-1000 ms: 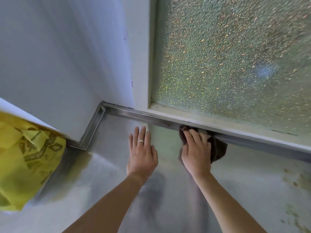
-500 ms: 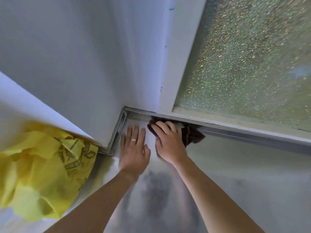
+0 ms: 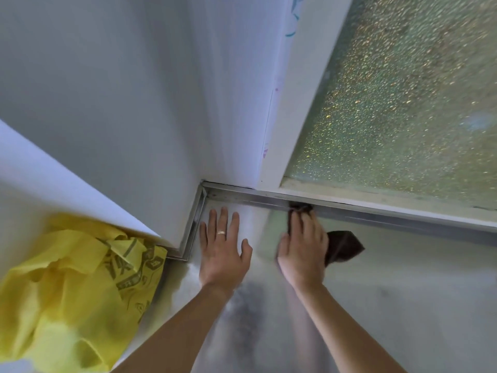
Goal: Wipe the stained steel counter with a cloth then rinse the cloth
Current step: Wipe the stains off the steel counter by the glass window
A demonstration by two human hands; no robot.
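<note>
Here the cloth [image 3: 343,244] lies under the right hand [image 3: 302,254] — a corner sticking out rightward.

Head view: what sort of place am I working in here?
Probably a kitchen or utility work area, in a corner by a window. A steel counter with a raised metal edge runs under a frosted, pebbled window pane, and the right hand presses a dark cloth onto it.

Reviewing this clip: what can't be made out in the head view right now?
- Most of the dark cloth: covered by the right hand, which is itself motion-blurred, so its grip is unclear.
- The steel counter under both hands, including the left hand: any stains there are hidden.
- The yellow bag: cut off by the left edge, its print unreadable.
- No sink or tap in view.
</note>
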